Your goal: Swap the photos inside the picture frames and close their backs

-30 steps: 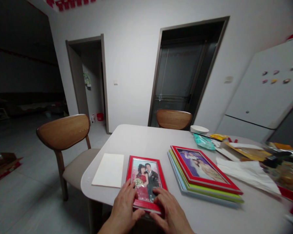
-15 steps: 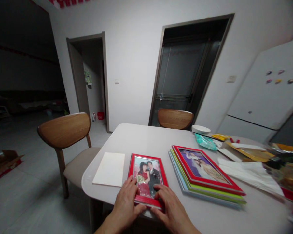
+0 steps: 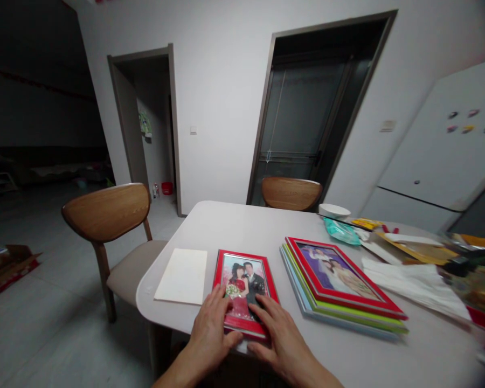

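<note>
A red picture frame (image 3: 244,275) with a photo of a couple lies flat near the front edge of the white table (image 3: 242,226). My left hand (image 3: 210,334) rests on its lower left corner, fingers on the glass and thumb along the bottom edge. My right hand (image 3: 281,339) lies on its lower right corner, fingers stretched flat. A cream sheet of card (image 3: 182,275) lies just left of the frame. To the right sits a stack of several frames (image 3: 341,283), a red one on top.
Two wooden chairs stand by the table, one at the left (image 3: 105,213) and one at the far side (image 3: 291,193). A white bowl (image 3: 333,210), a teal packet (image 3: 340,231), papers and clutter (image 3: 420,283) cover the right side. A fridge (image 3: 440,156) stands at the right.
The view has tilted down a little and shifted. My hands stay on the lower end of the red frame, and the fingers have slid slightly further up it.
</note>
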A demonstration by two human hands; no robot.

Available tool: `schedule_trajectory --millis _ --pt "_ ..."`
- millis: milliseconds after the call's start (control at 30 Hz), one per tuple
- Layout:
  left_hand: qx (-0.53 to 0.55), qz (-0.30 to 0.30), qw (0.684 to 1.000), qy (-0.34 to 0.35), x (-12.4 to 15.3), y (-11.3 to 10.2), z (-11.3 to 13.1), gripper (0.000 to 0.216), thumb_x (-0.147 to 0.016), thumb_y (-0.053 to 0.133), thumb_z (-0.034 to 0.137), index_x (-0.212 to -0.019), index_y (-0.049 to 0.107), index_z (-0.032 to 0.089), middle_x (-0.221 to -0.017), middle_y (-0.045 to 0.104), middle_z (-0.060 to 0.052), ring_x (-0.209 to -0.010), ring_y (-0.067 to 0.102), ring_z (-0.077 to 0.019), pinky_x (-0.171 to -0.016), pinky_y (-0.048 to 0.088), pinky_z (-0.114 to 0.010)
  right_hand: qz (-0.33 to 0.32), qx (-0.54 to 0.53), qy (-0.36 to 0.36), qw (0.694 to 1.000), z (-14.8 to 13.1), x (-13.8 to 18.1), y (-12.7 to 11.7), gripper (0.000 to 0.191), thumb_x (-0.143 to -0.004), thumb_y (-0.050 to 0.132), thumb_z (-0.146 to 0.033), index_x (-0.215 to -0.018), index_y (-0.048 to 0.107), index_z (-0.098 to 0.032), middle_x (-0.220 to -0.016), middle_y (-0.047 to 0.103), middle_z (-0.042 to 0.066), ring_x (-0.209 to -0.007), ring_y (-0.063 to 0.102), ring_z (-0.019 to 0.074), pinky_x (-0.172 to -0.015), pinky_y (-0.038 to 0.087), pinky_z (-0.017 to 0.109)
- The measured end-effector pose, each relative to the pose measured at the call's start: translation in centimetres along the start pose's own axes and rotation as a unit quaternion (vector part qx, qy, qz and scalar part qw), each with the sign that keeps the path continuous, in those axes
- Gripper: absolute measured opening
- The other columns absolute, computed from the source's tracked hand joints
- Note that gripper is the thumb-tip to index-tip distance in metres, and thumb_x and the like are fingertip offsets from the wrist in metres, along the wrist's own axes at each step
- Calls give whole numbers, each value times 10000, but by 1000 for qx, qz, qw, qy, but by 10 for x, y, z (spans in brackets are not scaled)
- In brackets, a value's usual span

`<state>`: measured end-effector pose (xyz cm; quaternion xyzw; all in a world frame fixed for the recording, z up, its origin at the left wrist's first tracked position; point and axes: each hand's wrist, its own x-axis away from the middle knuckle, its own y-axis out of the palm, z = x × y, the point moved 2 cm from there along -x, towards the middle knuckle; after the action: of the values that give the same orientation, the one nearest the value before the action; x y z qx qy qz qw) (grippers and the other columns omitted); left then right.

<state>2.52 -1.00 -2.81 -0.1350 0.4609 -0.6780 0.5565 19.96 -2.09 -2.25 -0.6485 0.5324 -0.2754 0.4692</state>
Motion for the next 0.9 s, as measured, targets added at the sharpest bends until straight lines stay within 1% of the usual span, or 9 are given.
schedule_trajectory --millis 100,367,433,500,600,733,800,833,900 --pt "-4 -1 1000 5 0 1 -1 499 -621 644 261 -1081 469 175 -1322 322 -120 -1239 213 -249 -985 253 -423 -9 12 0 1000 2 -3 1 574 -657 543 -453 -1183 458 -240 -1311 348 100 -1200 290 268 -971 240 429" --pt "-13 -35 999 4 -3 -5 -2 350 -623 640 243 -945 516 186 -1278 400 -95 -1237 222 -240 -985 260 -393 -3 -9 -12 1000 4 -3 1 485 -655 554 -433 -1108 534 -258 -1276 401 104 -1173 338 269 -961 258 436" --pt "-16 -44 999 6 -4 -6 -2 353 -627 637 237 -954 513 188 -1277 403 -88 -1237 224 -237 -985 264 -389 20 -51 -9 998 7 -2 0 428 -656 549 -430 -1038 585 -240 -1265 414 97 -1171 343 258 -966 262 420" --pt "-18 -52 998 9 -5 -7 -1 331 -628 635 225 -937 520 190 -1273 410 -80 -1233 234 -239 -982 273 -383 87 -110 44 989 12 -3 -2 454 -668 519 -445 -1040 578 -192 -1294 365 113 -1192 311 255 -969 267 410" --pt "-18 -55 998 15 -4 -8 4 279 -635 627 204 -899 537 191 -1249 441 -72 -1218 269 -238 -982 279 -383 174 -239 174 939 23 -5 -8 588 -666 486 -482 -1134 487 -128 -1309 326 156 -1188 320 267 -932 329 403" --pt "-17 -43 999 17 3 -10 9 276 -667 602 211 -934 541 173 -1220 468 -99 -1186 331 -244 -979 286 -413 168 -457 267 831 28 -5 -17 622 -661 502 -450 -1197 401 -149 -1195 481 135 -1054 488 239 -820 440 343" --pt "-17 -39 999 12 8 -9 11 318 -673 604 237 -976 532 168 -1230 456 -113 -1181 336 -259 -972 287 -443 164 -523 316 774 27 -2 -22 607 -675 480 -421 -1207 379 -147 -1156 517 133 -996 535 227 -762 474 324" --pt "-16 -41 999 9 10 -8 12 377 -661 620 255 -1013 518 167 -1241 443 -119 -1182 332 -271 -970 278 -465 151 -542 325 760 24 0 -25 587 -684 460 -417 -1199 390 -145 -1133 535 132 -972 551 227 -734 486 323" --pt "-4 -50 999 4 11 -5 17 564 -595 680 282 -1102 465 163 -1265 408 -135 -1186 314 -302 -972 237 -516 113 -565 304 758 13 1 -32 546 -701 423 -410 -1181 416 -150 -1076 577 121 -928 575 235 -693 503 338"
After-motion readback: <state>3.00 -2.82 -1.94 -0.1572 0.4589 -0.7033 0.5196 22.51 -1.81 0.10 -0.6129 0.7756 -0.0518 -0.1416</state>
